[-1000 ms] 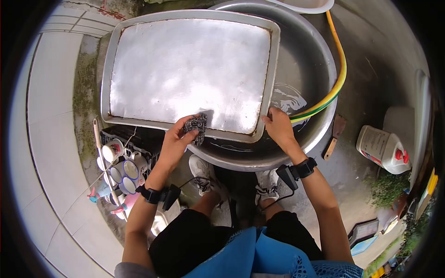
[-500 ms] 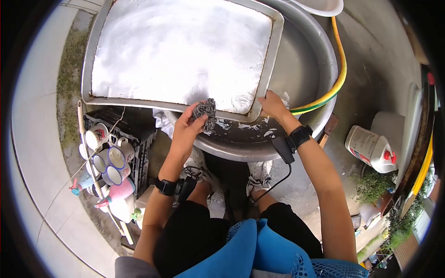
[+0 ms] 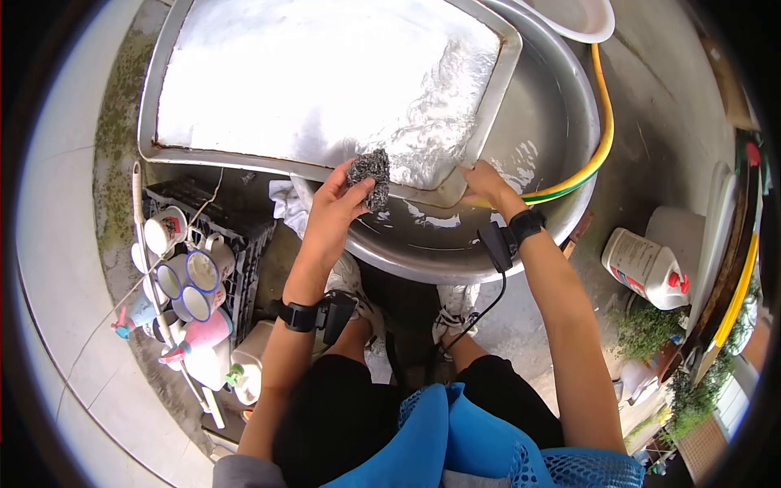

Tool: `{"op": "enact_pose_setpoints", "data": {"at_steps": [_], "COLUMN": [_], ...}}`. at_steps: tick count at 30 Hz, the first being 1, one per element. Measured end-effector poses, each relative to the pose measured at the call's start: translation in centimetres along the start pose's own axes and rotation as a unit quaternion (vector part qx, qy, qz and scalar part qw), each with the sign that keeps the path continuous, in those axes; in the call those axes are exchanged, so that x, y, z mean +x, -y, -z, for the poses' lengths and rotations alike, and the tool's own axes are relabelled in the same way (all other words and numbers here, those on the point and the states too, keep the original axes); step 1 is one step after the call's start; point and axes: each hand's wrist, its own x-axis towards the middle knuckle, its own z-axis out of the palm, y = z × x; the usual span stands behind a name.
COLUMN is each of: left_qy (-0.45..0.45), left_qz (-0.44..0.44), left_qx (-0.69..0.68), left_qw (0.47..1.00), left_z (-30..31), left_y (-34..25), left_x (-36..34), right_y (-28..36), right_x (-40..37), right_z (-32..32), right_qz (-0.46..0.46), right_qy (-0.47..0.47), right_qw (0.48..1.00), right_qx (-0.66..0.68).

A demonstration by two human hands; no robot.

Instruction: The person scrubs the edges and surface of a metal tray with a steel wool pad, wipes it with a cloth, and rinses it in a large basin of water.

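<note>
The tray [image 3: 309, 81] has tipped lower at its corner nearest the person, and water now sheets across it into the basin [image 3: 541, 134] it lies over. The right hand [image 3: 486, 183] clamps that corner's rim, fingers curled under. The left hand [image 3: 333, 215] pinches a steel-wool scourer [image 3: 370, 175] at the tray's near edge. Broad, stiff and wet, the tray looks slippery, and its raised rim seems the surest hold. A hose [image 3: 600, 122] crosses the basin's right rim. A crate of mugs [image 3: 191, 276] sits left of the basin, a jug [image 3: 647, 268] right.
</note>
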Motion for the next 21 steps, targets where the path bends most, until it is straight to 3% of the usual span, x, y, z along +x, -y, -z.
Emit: {"op": "enact_pose_setpoints", "data": {"at_steps": [4,7,10,13,16,18,19,21], "left_qy": [0.026,0.032,0.03,0.016,0.035,0.037,0.036,0.07], "left_qz": [0.021,0.025,0.041,0.054,0.064,0.058,0.059,0.08], "left_qx": [0.009,-0.001,0.005,0.016,0.004,0.005,0.004,0.01], "left_qw": [0.999,0.999,0.999,0.998,0.997,0.998,0.998,0.994], "left_z": [0.1,0.2,0.2,0.4,0.4,0.1,-0.1,-0.5], "left_y": [0.2,0.7,0.8,1.1,1.0,1.0,1.0,1.0], "left_x": [0.1,0.0,-0.1,-0.2,-0.6,-0.9,-0.9,-0.9], "right_y": [0.8,1.5,2.7,4.8,4.6,4.7,5.9,8.4], "right_x": [-2.0,-4.1,-6.1,-9.5,-10.8,-12.9,-14.2,-16.6], "right_z": [-0.1,-0.5,-0.7,-0.5,-0.2,-0.2,-0.1,-0.3], "right_qz": [0.041,0.011,0.04,0.005,0.001,0.114,0.113,0.148], "right_qy": [-0.012,0.003,-0.052,-0.028,-0.013,-0.185,-0.184,-0.141], "right_qw": [0.999,0.997,0.997,0.996,1.0,0.937,0.937,0.968], "right_qx": [-0.015,0.07,-0.036,0.079,0.006,-0.275,-0.276,-0.144]}}
